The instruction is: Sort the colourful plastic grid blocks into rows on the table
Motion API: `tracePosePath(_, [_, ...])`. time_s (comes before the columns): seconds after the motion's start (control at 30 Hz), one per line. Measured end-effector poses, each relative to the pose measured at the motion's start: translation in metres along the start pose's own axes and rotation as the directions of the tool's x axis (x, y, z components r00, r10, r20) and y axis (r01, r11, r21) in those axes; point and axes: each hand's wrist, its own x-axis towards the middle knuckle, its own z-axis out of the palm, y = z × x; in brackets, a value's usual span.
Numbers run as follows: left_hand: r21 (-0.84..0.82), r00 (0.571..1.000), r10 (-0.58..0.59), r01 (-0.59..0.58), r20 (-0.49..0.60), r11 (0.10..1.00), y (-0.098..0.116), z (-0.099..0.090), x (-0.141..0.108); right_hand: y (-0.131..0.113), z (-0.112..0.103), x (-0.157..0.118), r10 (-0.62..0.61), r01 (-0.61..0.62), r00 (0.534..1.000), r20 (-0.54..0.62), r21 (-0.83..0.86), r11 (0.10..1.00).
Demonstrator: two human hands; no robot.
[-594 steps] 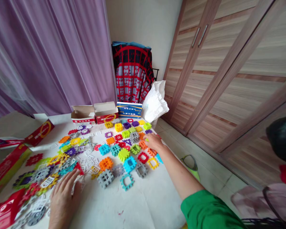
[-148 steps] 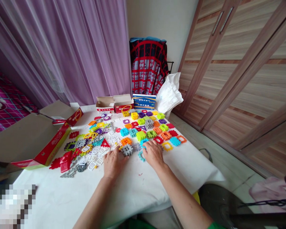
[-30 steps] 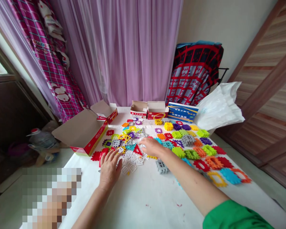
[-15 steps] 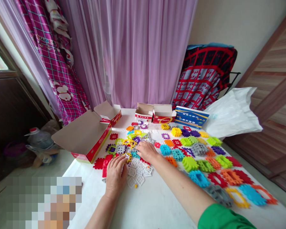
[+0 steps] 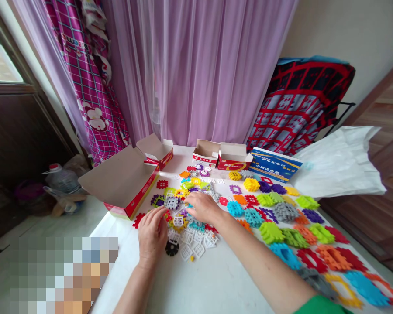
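My left hand (image 5: 152, 235) is at the near left edge of a mixed pile of plastic building pieces. Its fingers are loosely bent, with nothing visible in them, though the palm side is hidden. A red toothed piece (image 5: 138, 220) shows beside it, and a black wheel-like piece (image 5: 172, 247) lies just right of its wrist. My right hand (image 5: 203, 207) reaches into the pile from the right, thumb and forefinger apart among the pieces. Between the hands are a grey toothed square (image 5: 172, 203) and a white window-like piece (image 5: 178, 221). White lattice pieces (image 5: 198, 249) lie nearer me.
Rows of coloured toothed blocks (image 5: 293, 237) cover the table's right side. A large open carton (image 5: 124, 179) stands at left, with small open boxes (image 5: 235, 157) and a blue box (image 5: 275, 165) along the back. A white bag (image 5: 340, 165) lies at the far right.
The view has shifted, so the scene sits differently in the frame. The red block by my left hand is now mostly hidden, and the black wheel-like piece has come into sight.
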Motion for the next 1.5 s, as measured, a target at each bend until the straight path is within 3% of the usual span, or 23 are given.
tracePosePath(0.07, [0.010,1.000,-0.018,0.019,-0.024,1.000,-0.007,-0.002,0.001,-0.007,0.011,0.021,-0.037,0.038,0.998,-0.049,0.019,0.999])
tracePosePath(0.2, [0.023,0.999,-0.026,0.027,-0.034,0.999,-0.013,0.000,-0.001,-0.016,0.030,0.044,-0.056,0.056,0.998,-0.016,0.019,0.998])
tracePosePath(0.27, [0.025,0.999,-0.025,0.025,-0.034,0.999,-0.013,0.001,-0.002,-0.016,0.031,0.043,0.027,-0.025,0.999,-0.036,0.060,0.998])
tracePosePath(0.33, [0.016,0.999,-0.030,0.031,-0.035,0.999,-0.010,0.000,-0.001,-0.015,0.027,0.035,0.192,-0.175,0.977,-0.087,0.178,0.968])
tracePosePath(0.43, [-0.004,0.998,-0.064,0.064,-0.021,0.998,-0.002,-0.003,0.001,-0.014,0.020,0.016,0.360,-0.282,0.930,-0.069,0.493,0.823])
tracePosePath(0.57, [-0.118,0.980,-0.176,0.186,0.090,0.975,0.013,-0.005,0.003,-0.019,0.014,-0.016,0.321,-0.210,0.947,0.013,0.781,0.588])
tracePosePath(0.67, [-0.323,0.897,-0.345,0.425,0.277,0.846,0.028,-0.006,0.001,-0.024,0.010,-0.040,0.287,-0.176,0.958,0.020,0.832,0.526])
tracePosePath(0.77, [-0.415,0.717,-0.430,0.680,0.549,0.605,0.043,-0.008,0.000,-0.026,0.010,-0.062,0.344,-0.150,0.938,-0.052,0.832,0.534])
tracePosePath(0.83, [-0.365,0.588,-0.400,0.781,0.703,0.507,0.055,-0.010,0.003,-0.025,0.014,-0.074,0.430,-0.129,0.891,-0.144,0.828,0.545])
tracePosePath(0.93, [-0.316,0.472,-0.328,0.846,0.818,0.430,0.076,-0.010,0.007,-0.021,0.021,-0.091,0.573,-0.132,0.782,-0.244,0.834,0.536])
tracePosePath(1.07, [-0.295,0.404,-0.363,0.900,0.840,0.321,0.109,-0.001,0.006,-0.014,0.025,-0.115,0.699,-0.175,0.645,-0.307,0.832,0.527])
tracePosePath(1.17, [-0.309,0.385,-0.428,0.921,0.818,0.239,0.130,0.011,0.003,-0.012,0.024,-0.136,0.692,-0.178,0.573,-0.440,0.757,0.629])
tracePosePath(1.3, [-0.299,0.338,-0.435,0.941,0.835,0.157,0.151,0.022,0.004,-0.015,0.021,-0.161,0.633,-0.232,0.580,-0.512,0.641,0.732])
tracePosePath(1.4, [-0.257,0.307,-0.401,0.950,0.863,0.175,0.163,0.026,0.008,-0.015,0.019,-0.172,0.655,-0.327,0.589,-0.474,0.601,0.729])
tracePosePath(1.5, [-0.236,0.306,-0.362,0.945,0.880,0.226,0.173,0.027,0.012,-0.011,0.019,-0.180,0.668,-0.367,0.576,-0.471,0.581,0.726])
